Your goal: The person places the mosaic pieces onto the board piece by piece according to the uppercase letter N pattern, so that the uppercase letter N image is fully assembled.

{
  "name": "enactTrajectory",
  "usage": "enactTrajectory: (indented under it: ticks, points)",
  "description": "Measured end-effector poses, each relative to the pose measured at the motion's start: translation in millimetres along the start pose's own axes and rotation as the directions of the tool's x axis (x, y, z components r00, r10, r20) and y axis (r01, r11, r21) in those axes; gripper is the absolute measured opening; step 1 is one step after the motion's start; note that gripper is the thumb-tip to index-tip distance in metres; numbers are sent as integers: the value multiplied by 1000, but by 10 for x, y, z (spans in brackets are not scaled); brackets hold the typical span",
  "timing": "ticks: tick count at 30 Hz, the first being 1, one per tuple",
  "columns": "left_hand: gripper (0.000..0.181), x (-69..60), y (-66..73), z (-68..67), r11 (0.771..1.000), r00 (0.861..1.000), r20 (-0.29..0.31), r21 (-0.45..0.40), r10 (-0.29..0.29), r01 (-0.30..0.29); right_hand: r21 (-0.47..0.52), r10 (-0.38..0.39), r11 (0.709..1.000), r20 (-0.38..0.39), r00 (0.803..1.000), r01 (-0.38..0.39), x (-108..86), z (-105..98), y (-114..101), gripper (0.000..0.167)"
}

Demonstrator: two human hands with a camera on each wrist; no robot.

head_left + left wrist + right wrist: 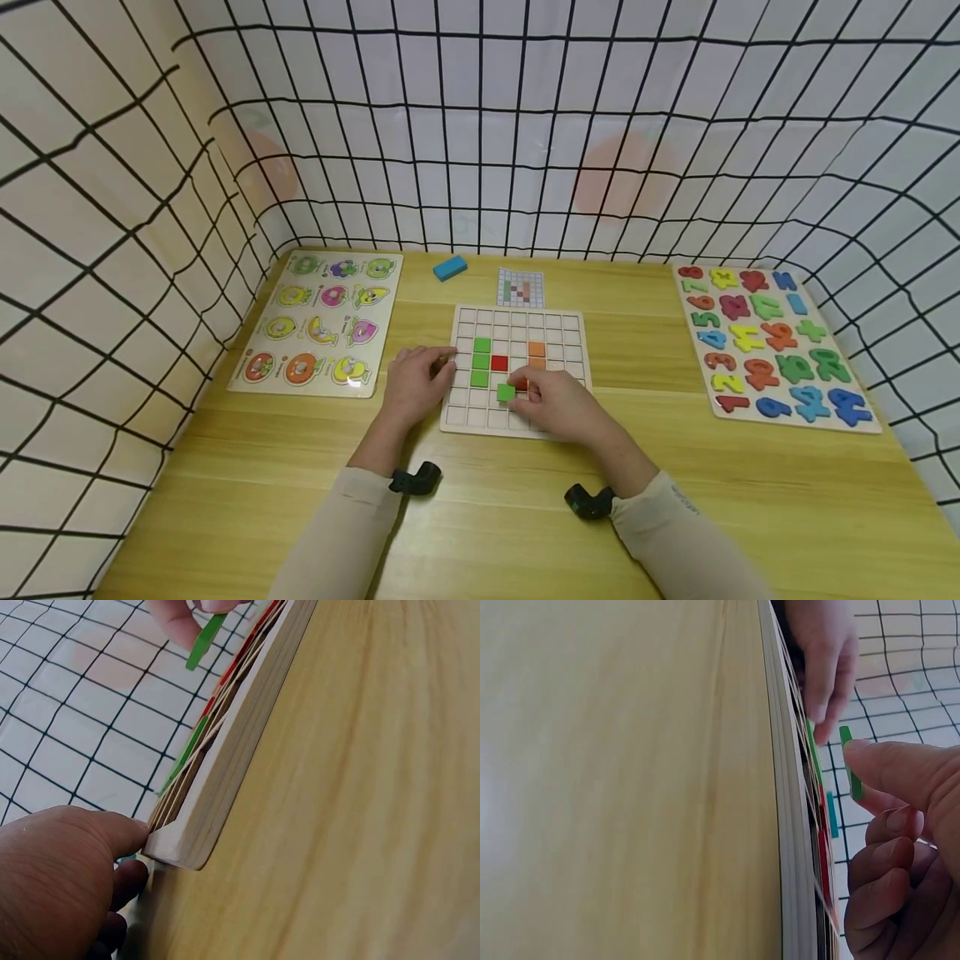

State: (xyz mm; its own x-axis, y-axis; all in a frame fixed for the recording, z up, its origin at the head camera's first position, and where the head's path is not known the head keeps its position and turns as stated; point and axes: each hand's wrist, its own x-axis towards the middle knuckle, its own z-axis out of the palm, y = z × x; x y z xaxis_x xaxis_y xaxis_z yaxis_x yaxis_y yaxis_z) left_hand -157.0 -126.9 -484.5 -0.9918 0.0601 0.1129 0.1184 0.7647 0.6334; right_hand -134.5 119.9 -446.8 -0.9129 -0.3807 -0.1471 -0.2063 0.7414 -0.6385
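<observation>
A wooden grid board (477, 421) lies on the table. My right hand (561, 403) pinches a green square tile (506, 392) between thumb and forefinger over the board's lower middle. In the right wrist view the tile (851, 769) is held on edge, apart from the board. My left hand (414, 385) rests against the board's left edge, its thumb touching the rim in the left wrist view. Green tiles (481, 362) stand in a column on the board, beside a red tile (498, 363). Orange tiles (536, 350) sit further right; the right hand partly hides tiles there.
Behind the board lie a small pattern card (521, 288) and a blue block (450, 268). A fruit puzzle board (367, 385) lies to the left, a number puzzle board (720, 408) to the right. Black netting (480, 108) encloses the table's back and sides.
</observation>
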Motion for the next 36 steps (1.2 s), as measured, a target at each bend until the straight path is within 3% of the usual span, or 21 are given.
enactTrajectory:
  ticks: [10, 17, 36]
  points:
    - [32, -1, -1, -3, 1000, 1000, 20, 1, -16, 16, -22, -13, 1000, 22, 1000, 13, 64, 133, -199, 25]
    - [31, 17, -40, 18, 999, 1000, -7, 28, 21, -21, -92, -35, 995, 20, 999, 37, 142, 177, -300, 27]
    - [31, 20, -33, 5, 1000, 1000, -3, 16, 23, -23, -168, -34, 985, 5, 999, 35, 193, 263, -321, 25]
